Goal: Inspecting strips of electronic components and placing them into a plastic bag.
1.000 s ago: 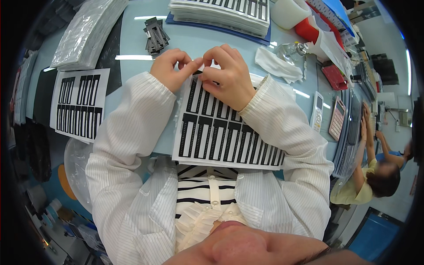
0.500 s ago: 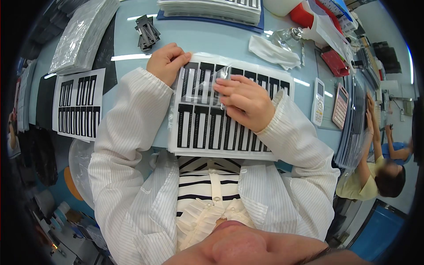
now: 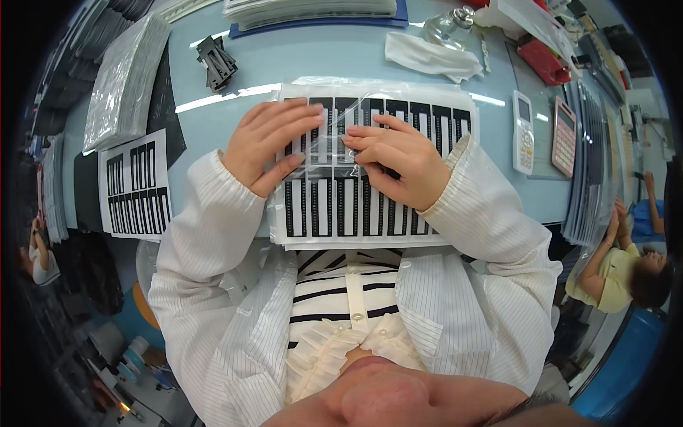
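Stacked sheets of black-framed strips (image 3: pixel 320 206) lie at the near edge of the table (image 3: pixel 203 132), with wrinkled clear film (image 3: pixel 333 151) over the top one.
Left hand (image 3: pixel 269 144) is open and blurred, thumb apart from the fingers, above the sheets' left side; right hand (image 3: pixel 404 162) has half-curled fingers at the film, and I cannot tell whether they pinch it or merely rest there. Uneven pressure could crease the film or trap air, and a dragging fingertip might pull a strip (image 3: pixel 346 206) out of line if it is loose. The sheets seem to reach just past the near edge, so the right sleeve (image 3: pixel 475 196) could nudge them askew. Right hand and sleeve hide several strips; glare makes the film's borders hard to trace. At the far edge, a paper stack (image 3: pixel 313 11) is cut off.
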Tool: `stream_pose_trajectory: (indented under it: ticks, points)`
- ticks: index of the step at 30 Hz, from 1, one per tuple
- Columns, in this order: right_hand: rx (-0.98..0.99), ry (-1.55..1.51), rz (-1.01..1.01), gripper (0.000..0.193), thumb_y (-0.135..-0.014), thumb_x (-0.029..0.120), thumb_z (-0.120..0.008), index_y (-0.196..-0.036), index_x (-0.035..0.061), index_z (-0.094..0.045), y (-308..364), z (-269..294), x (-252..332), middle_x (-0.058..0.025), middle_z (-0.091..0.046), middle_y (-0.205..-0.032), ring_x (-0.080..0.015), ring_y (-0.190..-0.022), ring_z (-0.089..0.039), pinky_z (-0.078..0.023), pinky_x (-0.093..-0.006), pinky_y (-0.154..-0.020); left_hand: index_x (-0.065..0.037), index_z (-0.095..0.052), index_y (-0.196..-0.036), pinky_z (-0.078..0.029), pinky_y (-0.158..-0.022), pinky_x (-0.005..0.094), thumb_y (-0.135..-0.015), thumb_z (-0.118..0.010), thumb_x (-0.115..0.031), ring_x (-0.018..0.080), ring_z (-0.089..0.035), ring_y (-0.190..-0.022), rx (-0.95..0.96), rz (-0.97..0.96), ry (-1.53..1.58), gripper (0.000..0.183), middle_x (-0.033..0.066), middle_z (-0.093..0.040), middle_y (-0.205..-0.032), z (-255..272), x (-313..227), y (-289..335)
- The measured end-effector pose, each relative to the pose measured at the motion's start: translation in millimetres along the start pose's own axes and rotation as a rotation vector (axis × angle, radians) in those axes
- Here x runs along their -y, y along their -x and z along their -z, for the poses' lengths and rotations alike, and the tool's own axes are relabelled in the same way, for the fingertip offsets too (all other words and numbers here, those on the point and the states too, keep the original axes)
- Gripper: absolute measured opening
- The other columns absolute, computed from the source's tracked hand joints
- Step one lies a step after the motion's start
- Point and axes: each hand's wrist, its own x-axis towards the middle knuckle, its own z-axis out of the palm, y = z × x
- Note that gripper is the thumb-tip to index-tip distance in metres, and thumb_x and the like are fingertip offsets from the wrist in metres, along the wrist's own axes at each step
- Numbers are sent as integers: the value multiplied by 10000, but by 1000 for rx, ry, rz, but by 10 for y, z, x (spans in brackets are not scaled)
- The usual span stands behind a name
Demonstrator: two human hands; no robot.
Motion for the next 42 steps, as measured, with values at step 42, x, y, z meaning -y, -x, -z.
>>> stream_pose_trajectory:
  ticks: [42]
  points:
    - [-1003,-423,-687,86,-648,116,-370,-587,62,-342,3147,1473,-321,-78,-341,-489,-182,-472,-360,-336,-288,-458,-99,-453,-1262,-144,-1077,433,-871,-324,-289,228,-372,-1258,28,27,-40,454,64,-498,-1268,-258,176,68]
